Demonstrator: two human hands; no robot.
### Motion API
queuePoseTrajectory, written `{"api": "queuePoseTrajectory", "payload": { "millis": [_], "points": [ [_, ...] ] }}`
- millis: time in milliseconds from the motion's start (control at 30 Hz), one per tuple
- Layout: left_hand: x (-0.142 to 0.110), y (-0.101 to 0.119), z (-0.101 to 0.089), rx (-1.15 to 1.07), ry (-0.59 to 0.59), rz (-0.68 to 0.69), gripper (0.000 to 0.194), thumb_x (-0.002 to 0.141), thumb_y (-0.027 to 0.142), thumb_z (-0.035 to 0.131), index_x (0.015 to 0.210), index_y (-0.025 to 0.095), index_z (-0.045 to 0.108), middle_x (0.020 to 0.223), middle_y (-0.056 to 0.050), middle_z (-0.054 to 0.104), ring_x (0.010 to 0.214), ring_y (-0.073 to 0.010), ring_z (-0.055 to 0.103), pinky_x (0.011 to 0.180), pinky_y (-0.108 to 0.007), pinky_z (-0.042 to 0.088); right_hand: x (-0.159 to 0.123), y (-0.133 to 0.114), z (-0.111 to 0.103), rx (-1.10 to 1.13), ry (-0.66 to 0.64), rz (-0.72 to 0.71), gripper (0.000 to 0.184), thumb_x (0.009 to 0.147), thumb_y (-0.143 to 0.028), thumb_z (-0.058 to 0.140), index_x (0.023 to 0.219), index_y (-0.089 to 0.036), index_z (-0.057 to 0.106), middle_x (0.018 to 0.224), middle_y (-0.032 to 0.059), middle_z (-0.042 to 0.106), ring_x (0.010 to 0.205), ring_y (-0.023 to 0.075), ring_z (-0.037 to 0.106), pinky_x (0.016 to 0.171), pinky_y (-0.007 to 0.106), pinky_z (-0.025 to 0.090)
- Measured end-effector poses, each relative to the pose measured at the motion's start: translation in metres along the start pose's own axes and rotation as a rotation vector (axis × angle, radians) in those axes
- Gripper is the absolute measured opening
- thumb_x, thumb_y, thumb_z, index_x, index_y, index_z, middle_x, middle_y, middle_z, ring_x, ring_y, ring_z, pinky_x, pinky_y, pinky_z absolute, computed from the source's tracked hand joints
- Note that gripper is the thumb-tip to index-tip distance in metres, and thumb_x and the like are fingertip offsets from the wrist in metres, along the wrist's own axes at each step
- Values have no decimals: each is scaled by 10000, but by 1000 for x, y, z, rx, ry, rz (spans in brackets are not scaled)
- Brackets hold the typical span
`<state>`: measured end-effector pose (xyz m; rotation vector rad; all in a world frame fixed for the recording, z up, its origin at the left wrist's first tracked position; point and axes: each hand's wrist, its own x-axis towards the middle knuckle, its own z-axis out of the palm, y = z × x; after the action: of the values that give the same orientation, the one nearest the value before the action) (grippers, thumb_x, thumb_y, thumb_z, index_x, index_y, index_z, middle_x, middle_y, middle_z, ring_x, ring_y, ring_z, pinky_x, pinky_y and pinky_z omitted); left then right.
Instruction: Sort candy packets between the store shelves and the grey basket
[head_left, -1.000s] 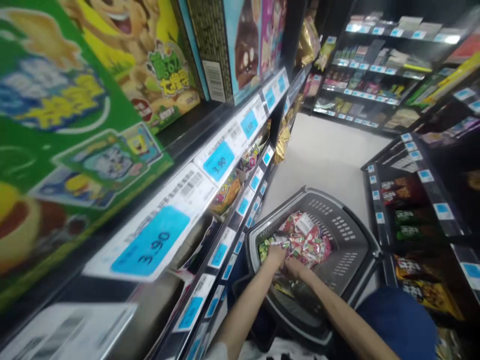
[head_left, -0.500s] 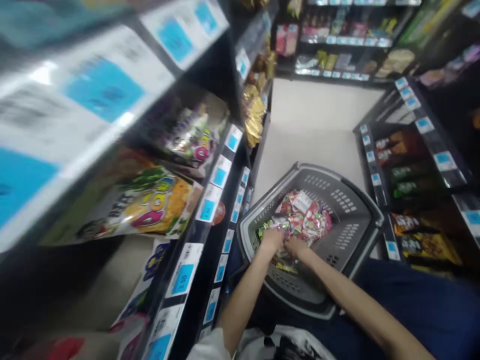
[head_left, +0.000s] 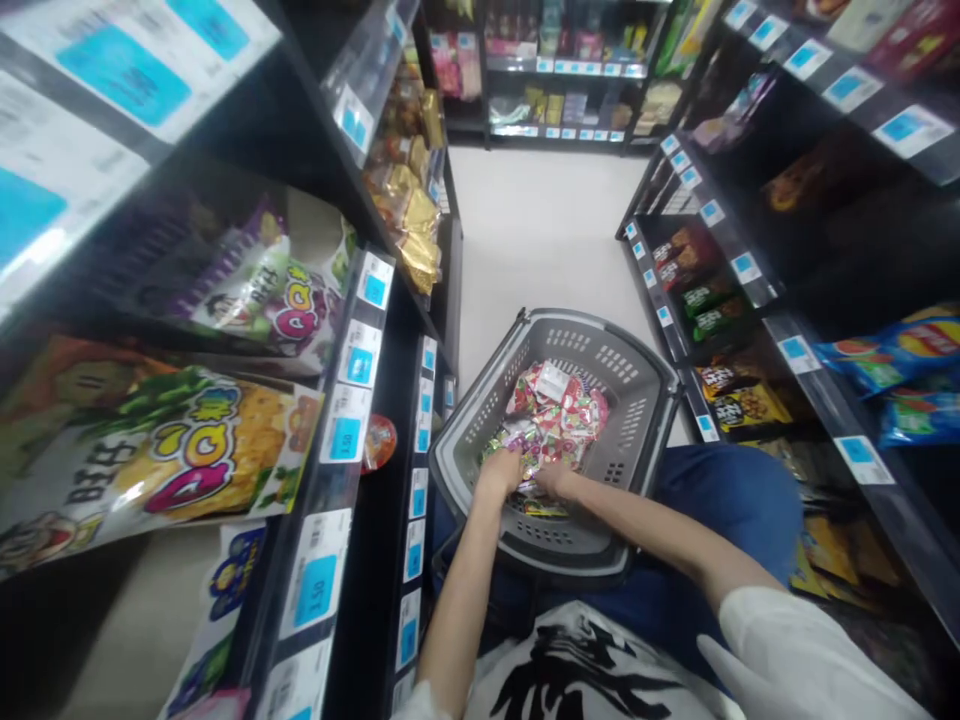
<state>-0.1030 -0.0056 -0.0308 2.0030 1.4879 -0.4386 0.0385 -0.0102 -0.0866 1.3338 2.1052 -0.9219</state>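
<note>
A grey plastic shopping basket (head_left: 628,425) stands in front of my legs. Inside lie shiny red, pink and green wrapped packets (head_left: 574,415), one with a white label (head_left: 552,381) on top. Both hands reach down into the basket. My left hand (head_left: 501,472), at its near left, has its fingers curled on a shiny packet. Close beside it, my right hand (head_left: 555,478) is closed on the crinkled wrapping as well. The fingertips of both hands are partly hidden. A yellow-edged packet (head_left: 544,508) lies beneath them.
Shelves with blue-and-white price tags (head_left: 351,362) line the left side, holding snack bags (head_left: 187,440) and gold-wrapped packs (head_left: 416,225). On the right, another shelf unit (head_left: 817,385) carries blue chip bags (head_left: 900,350). Pale floor (head_left: 540,220) runs to a shelf at the back.
My view has shifted right and steadied, so the basket appears further left. Both hands stay in the basket on the packets, slightly closer in to the left shelf side of the picture.
</note>
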Motion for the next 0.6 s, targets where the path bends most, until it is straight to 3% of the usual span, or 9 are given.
{"api": "queuePoseTrajectory", "payload": {
  "millis": [67,167,267,333,400,467,533,600],
  "points": [
    [-2,-3,-1,1,43,7,407,981,324,449,1334,150,551,1283,-188,653,1182,-271,638,936,-358,520,-4,-6,-14,-3,5,-33,126,928,-179,637,1018,-112,695,1055,98,716,1012,205,680,945,402,535],
    [-7,-7,-5,-33,146,6,488,1027,401,330,1409,138,481,1359,-198,596,1237,-276,594,985,-382,493,-8,-6,-50,25,22,-91,156,819,-37,627,906,-98,741,1003,138,746,1010,250,692,941,340,514],
    [-10,-9,-11,-295,355,30,563,1042,455,262,1502,149,367,1436,-181,541,1327,-257,524,1089,-389,426,-16,4,-99,110,40,-160,189,740,-17,635,858,-105,753,898,99,757,905,231,703,833,271,527],
    [-12,-11,-15,-542,457,106,571,1035,471,299,1520,175,348,1492,-155,497,1393,-239,462,1156,-390,369,-24,11,-131,187,67,-201,255,779,-27,586,956,-112,749,880,66,752,833,174,695,752,220,526],
    [-12,-12,-19,-723,488,219,578,1021,479,355,1521,189,352,1535,-140,452,1433,-236,417,1197,-405,324,-36,13,-157,436,130,-234,287,830,-57,543,1041,-118,727,883,48,739,758,131,672,682,200,527],
    [-13,-13,-22,-846,511,311,649,977,517,460,1524,188,341,1559,-144,419,1450,-260,393,1209,-429,312,-50,10,-174,869,203,-246,242,842,-89,564,1024,-124,720,844,35,716,687,109,640,640,205,534],
    [-14,-14,-21,-935,547,358,814,876,569,618,1532,193,315,1575,-158,388,1455,-299,382,1200,-441,336,-63,3,-183,1331,249,-236,190,819,-92,625,979,-135,719,813,22,692,672,95,622,669,215,550],
    [-15,-13,-19,-1012,585,368,963,755,579,752,1528,210,310,1587,-166,362,1445,-328,394,1179,-436,380,-74,-6,-187,1640,265,-208,201,817,-65,638,985,-147,711,833,18,683,709,81,621,761,218,560]
  ]
}}
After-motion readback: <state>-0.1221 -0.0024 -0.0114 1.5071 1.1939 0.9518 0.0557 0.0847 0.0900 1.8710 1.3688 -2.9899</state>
